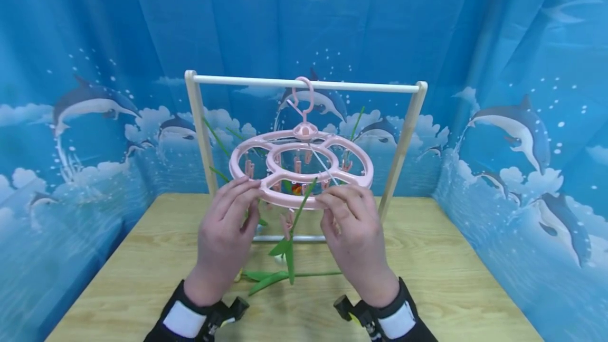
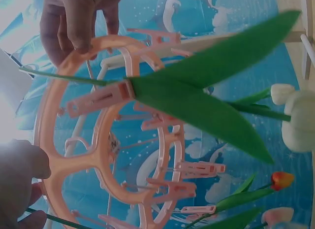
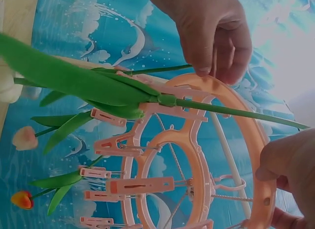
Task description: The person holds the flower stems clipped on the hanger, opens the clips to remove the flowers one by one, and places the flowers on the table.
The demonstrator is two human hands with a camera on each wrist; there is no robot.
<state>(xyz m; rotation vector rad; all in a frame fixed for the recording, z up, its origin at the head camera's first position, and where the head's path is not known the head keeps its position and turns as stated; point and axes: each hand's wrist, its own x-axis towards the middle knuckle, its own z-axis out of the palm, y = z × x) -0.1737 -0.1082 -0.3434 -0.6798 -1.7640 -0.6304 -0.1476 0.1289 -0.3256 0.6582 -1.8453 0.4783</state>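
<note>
A pink round clip hanger (image 1: 285, 202) hangs by its hook (image 1: 311, 100) from the rack's white bar. My left hand (image 1: 230, 226) pinches the front left of its ring between thumb and fingers. On the front right, my right hand (image 1: 356, 231) grips the same ring. Between the hands, a pink clip (image 2: 101, 98) at the front holds an upside-down white tulip (image 2: 301, 120) by its stem, its green leaves (image 3: 74, 81) spread below the ring. Further clips carry other tulips, among them an orange one (image 3: 22, 199) and a pale pink one (image 3: 24, 138).
The wooden rack (image 1: 404, 141) stands at the back of the wood-grain table (image 1: 442, 278), with a lower metal bar (image 1: 309, 238) near the tabletop. A green-leaved flower (image 1: 273, 280) lies on the table between my forearms. Blue dolphin curtains (image 1: 522, 67) surround the table.
</note>
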